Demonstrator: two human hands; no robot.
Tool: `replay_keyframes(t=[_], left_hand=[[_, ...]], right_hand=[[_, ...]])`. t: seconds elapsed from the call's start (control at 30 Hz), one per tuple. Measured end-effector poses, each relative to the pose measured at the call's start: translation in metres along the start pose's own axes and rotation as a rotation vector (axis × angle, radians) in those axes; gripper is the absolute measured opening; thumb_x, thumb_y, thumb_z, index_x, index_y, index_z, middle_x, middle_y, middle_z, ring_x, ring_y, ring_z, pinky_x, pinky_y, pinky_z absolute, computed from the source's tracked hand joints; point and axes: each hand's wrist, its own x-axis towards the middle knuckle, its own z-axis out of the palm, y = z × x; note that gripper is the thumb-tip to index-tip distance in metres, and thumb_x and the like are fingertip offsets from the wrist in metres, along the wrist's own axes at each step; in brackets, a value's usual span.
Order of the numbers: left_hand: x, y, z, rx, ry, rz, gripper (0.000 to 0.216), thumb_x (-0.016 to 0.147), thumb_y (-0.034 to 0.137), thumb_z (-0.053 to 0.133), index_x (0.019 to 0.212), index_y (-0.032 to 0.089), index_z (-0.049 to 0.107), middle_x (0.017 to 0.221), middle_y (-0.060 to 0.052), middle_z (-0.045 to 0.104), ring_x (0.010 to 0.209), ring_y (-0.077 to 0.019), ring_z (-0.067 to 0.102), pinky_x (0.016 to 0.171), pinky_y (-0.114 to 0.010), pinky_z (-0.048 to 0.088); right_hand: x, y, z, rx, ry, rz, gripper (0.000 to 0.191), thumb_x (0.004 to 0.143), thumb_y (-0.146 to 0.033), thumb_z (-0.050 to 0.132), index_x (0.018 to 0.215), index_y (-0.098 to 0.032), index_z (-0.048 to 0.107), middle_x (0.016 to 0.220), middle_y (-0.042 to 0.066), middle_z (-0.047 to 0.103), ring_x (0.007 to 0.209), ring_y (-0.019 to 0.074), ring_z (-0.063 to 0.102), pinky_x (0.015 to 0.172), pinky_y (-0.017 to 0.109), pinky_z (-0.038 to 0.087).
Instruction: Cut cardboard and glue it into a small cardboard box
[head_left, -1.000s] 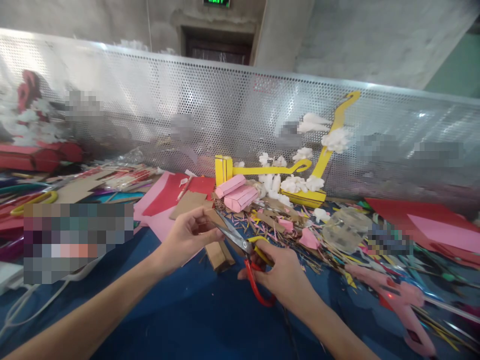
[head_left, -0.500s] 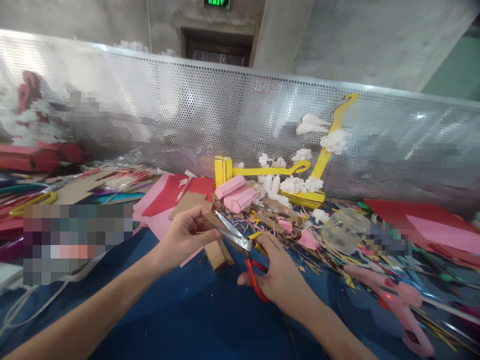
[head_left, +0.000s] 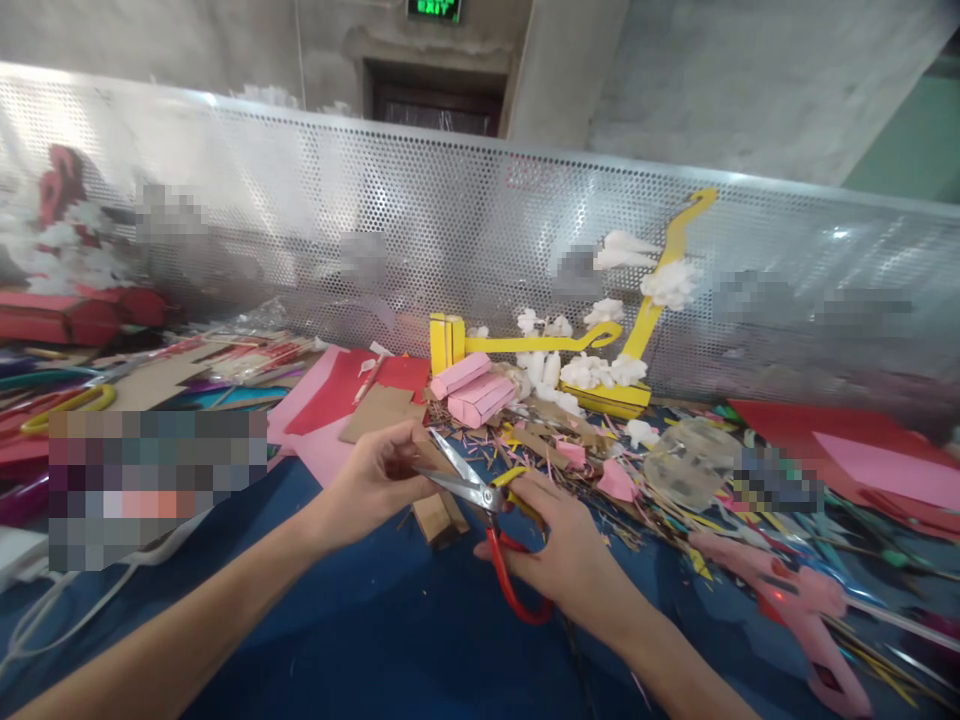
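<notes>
Bearings are from the scissors' pivot, twelve o'clock pointing away from the person. At four o'clock the right hand (head_left: 566,530) grips the scissors (head_left: 490,496), its fingers in and around the yellow and red loops. The scissors are held above the blue bench (head_left: 375,630), blades parted, tips toward ten o'clock. Just past nine, the left hand (head_left: 371,475) meets the blades with its fingers curled into a narrow pinch; whether they hold a piece cannot be told.

For a sound cut, the left fingertips are best drawn back from the lower blade, any piece set close to the pivot, and the blades closed slowly.

Not verifiable: contact between lower blade and left thumb; the far end of the brown cardboard block (head_left: 435,520) at half past eight; the contents of the blurred patch at nine. Both forearms are cut off below. At twelve, scraps crowd the pink paper boxes (head_left: 480,398); beyond, the perforated metal screen (head_left: 442,230) obscures what is behind.
</notes>
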Motion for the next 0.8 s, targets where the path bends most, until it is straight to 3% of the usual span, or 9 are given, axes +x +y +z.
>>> replay_keyframes(t=[0.23, 0.57, 0.8], left_hand=[[0.0018, -0.0009, -0.0019, -0.085, -0.027, 0.022, 0.014, 0.082, 0.011, 0.081, 0.087, 0.013, 0.068, 0.083, -0.003, 0.079, 0.076, -0.0107, 0.074, 0.073, -0.018, 0.056], [0.0025, 0.0004, -0.0011, -0.113, -0.015, 0.024, 0.017, 0.079, 0.007, 0.083, 0.086, 0.013, 0.069, 0.077, -0.001, 0.075, 0.074, -0.0090, 0.072, 0.072, -0.016, 0.056], [0.0023, -0.0007, -0.0034, -0.091, -0.006, 0.011, 0.014, 0.081, 0.012, 0.082, 0.085, 0.013, 0.069, 0.081, -0.001, 0.075, 0.078, -0.0094, 0.073, 0.076, -0.016, 0.058]], right_hand=[[0.0008, -0.0008, 0.0027, 0.030, -0.050, 0.081, 0.038, 0.077, -0.047, 0.083, 0.072, -0.020, 0.057, 0.065, -0.004, 0.055, 0.059, 0.0122, 0.048, 0.056, 0.023, 0.038], [0.0000, 0.0004, 0.0043, 0.137, -0.069, 0.161, 0.040, 0.074, -0.050, 0.084, 0.071, -0.020, 0.058, 0.062, -0.006, 0.052, 0.055, 0.0105, 0.044, 0.050, 0.021, 0.035], [0.0001, -0.0011, 0.0082, 0.162, -0.057, 0.185, 0.042, 0.071, -0.052, 0.086, 0.076, -0.021, 0.058, 0.067, -0.006, 0.054, 0.061, 0.0129, 0.048, 0.056, 0.023, 0.039]])
